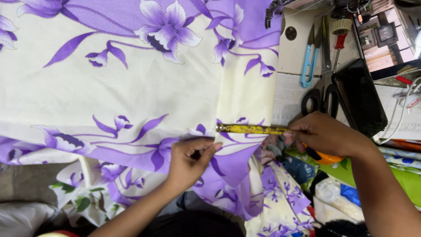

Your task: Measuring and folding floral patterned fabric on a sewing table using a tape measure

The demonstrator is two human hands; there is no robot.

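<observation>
A cream cloth with purple flowers (109, 83) lies spread over the table. A yellow tape measure strip (250, 129) is stretched flat across its folded right part. My left hand (190, 160) pinches the purple edge of the cloth just below the tape's left end. My right hand (322, 134) grips the tape's right end, with the orange tape case (326, 159) partly showing beneath it.
Black-handled scissors (323, 94), blue snips (309, 61), a red-handled tool (339, 37) and a black phone (359, 96) lie on the white table at the right. More printed and green fabrics (280, 188) are heaped along the near edge.
</observation>
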